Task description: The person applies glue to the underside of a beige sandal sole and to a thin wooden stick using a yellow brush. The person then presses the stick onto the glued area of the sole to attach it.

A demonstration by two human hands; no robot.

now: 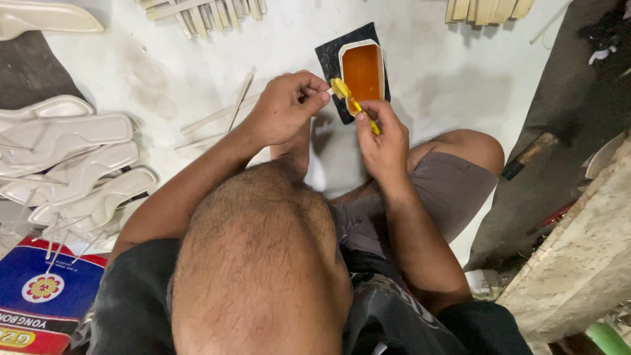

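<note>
Two hands [289, 105] [381, 141] on yellow brush [351, 102]

You see a glossy amber liquid in a smooth plastic tub [361, 71], matt pale wooden strips [217, 117], and a rough white floor [427, 79].

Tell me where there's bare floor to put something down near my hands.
Bare white floor lies between the stacked soles and the glue tray, and again right of the tray. It's crowded around the left hand, right hand and loose strips.
</note>
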